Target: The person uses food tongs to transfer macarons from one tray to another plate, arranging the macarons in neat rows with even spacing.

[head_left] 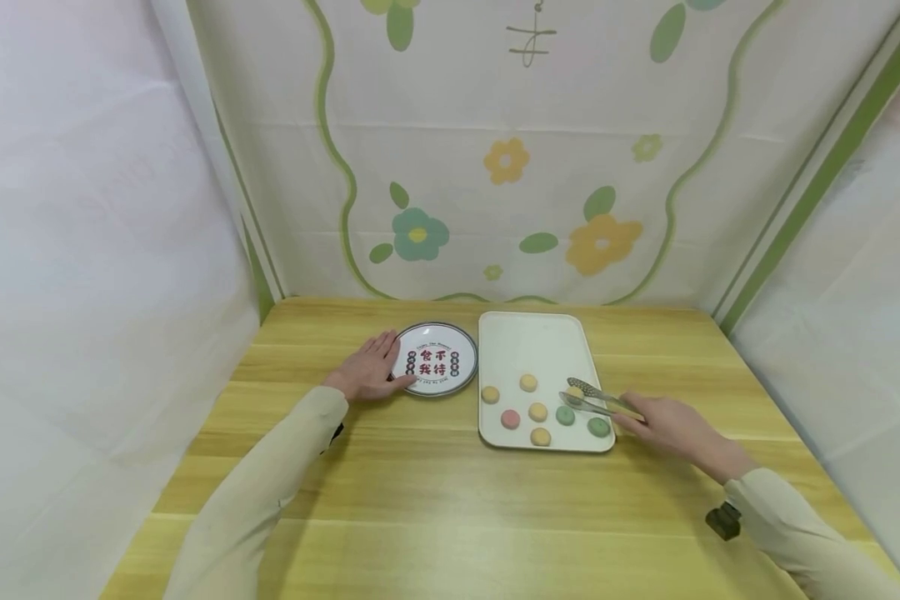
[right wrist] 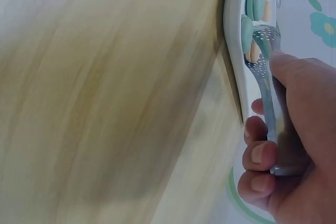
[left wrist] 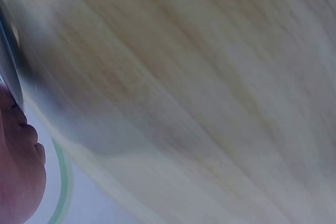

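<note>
My right hand (head_left: pixel 671 427) grips metal tongs (head_left: pixel 600 403) with perforated ends. The tongs' ends stand either side of a yellow macaron (head_left: pixel 574 395) on the right of a white tray (head_left: pixel 528 337). In the right wrist view, fingers and thumb wrap round the tongs (right wrist: pixel 269 98), and green macarons (right wrist: pixel 255 6) sit close by. My left hand (head_left: pixel 367 369) lies at the left rim of a round white plate (head_left: pixel 450 385) with red and dark lettering. Its fingers are extended and its thumb reaches over the lower rim.
On the tray's near half lie several more yellow macarons (head_left: pixel 537 412), a pink macaron (head_left: pixel 511 419) and two green ones (head_left: pixel 598 427). Tray and plate stand side by side on a wooden table (head_left: pixel 420 508). A flowered white cloth (head_left: pixel 435 150) hangs behind, with white sheets at both sides.
</note>
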Action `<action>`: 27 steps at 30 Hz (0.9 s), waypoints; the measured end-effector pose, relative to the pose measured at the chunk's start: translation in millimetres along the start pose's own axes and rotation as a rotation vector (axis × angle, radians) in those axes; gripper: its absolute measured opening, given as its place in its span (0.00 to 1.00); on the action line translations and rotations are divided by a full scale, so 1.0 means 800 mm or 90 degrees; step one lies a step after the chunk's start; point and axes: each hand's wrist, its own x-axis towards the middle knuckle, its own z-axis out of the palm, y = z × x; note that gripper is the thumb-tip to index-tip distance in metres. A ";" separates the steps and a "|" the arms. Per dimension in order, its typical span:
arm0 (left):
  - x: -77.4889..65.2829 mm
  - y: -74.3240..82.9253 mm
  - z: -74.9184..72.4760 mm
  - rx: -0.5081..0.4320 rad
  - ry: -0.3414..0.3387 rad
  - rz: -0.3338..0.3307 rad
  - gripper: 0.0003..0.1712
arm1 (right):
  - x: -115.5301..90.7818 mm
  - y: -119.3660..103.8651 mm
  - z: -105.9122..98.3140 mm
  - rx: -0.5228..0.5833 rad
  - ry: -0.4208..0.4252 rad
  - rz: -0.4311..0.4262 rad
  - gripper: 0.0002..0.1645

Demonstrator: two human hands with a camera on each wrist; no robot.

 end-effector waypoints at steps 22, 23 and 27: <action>0.000 0.000 -0.001 0.011 -0.002 -0.002 0.58 | -0.002 0.001 0.006 -0.021 0.042 0.003 0.17; 0.000 0.000 -0.001 0.013 -0.002 -0.001 0.59 | -0.003 0.001 0.007 -0.018 0.043 0.003 0.17; -0.001 0.000 0.002 0.013 0.002 -0.002 0.59 | -0.003 0.003 0.009 -0.008 0.046 0.007 0.16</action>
